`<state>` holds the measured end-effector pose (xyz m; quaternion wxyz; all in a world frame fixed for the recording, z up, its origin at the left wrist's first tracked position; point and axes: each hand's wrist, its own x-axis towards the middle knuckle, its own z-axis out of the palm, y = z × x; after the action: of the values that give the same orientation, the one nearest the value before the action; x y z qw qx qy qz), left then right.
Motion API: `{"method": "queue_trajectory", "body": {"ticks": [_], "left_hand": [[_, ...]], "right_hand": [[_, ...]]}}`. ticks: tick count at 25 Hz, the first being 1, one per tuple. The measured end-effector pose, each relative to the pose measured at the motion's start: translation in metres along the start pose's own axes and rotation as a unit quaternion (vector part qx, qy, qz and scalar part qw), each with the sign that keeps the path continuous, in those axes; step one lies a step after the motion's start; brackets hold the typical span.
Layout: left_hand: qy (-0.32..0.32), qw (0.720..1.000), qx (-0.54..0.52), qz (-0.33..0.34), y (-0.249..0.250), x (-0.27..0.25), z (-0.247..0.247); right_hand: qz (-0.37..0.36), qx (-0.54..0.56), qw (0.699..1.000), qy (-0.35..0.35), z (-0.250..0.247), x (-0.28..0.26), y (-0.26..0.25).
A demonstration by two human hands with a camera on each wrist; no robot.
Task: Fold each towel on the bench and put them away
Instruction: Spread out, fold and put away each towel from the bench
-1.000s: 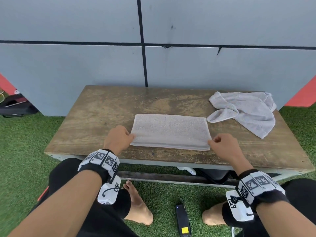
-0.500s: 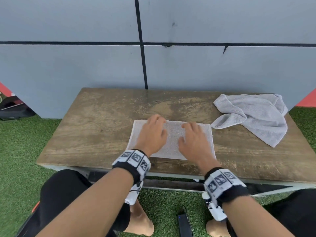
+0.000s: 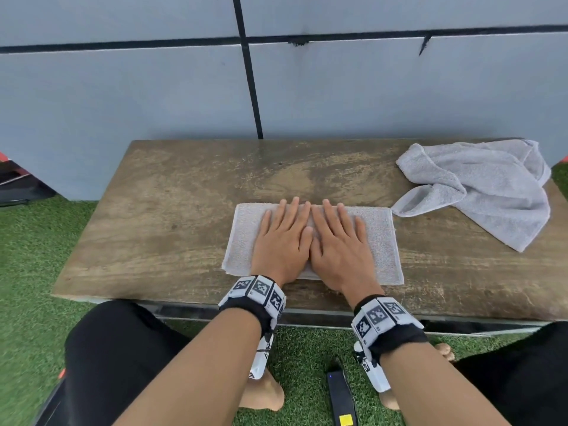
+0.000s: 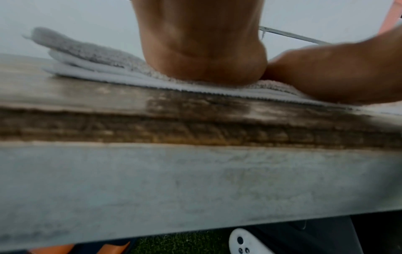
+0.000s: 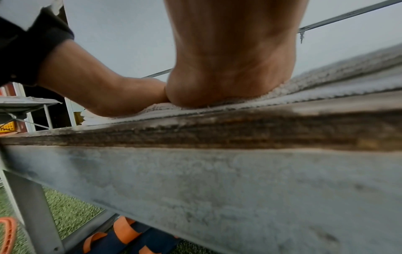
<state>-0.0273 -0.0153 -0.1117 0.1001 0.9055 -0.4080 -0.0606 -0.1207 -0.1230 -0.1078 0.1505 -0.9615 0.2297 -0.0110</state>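
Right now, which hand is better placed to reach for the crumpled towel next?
The right hand: the crumpled towel lies on the bench's right end, on its side. The left hand would have to cross over it.

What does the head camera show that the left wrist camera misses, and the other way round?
Only the head view shows the crumpled towel at the bench's far right, the straight fingers of both hands, the wall and a black device on the grass.

Only the left wrist view shows the folded towel's stacked layers edge-on and the bench's grey front face close up.

Both show the left hand and right hand pressing flat, side by side, on the folded towel.
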Motion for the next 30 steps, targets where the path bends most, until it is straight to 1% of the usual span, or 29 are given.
{"method": "queue_trajectory", "body": {"ticks": [5,13,20,26,30], "left_hand": [[0.013,1.0,-0.008,-0.022,-0.011,-0.007,0.0],[0.006,0.999,-0.009,-0.047,-0.036,-0.023,-0.006],[0.022,0.997,0.012,-0.071,-0.045,-0.036,-0.006],[0.016,0.995,0.008,-0.099,-0.042,-0.046,-0.005],[0.009,0.995,0.007,-0.103,-0.042,-0.045,-0.007]], "right_hand": [[0.032,-0.016,0.999,0.007,-0.001,-0.006,0.013],[0.085,-0.032,0.996,0.013,-0.007,-0.022,0.039],[0.111,-0.013,0.993,0.023,-0.009,-0.039,0.054],[0.13,-0.006,0.991,-0.014,-0.012,-0.042,0.057],[0.131,-0.006,0.991,-0.033,-0.016,-0.038,0.055]]}}
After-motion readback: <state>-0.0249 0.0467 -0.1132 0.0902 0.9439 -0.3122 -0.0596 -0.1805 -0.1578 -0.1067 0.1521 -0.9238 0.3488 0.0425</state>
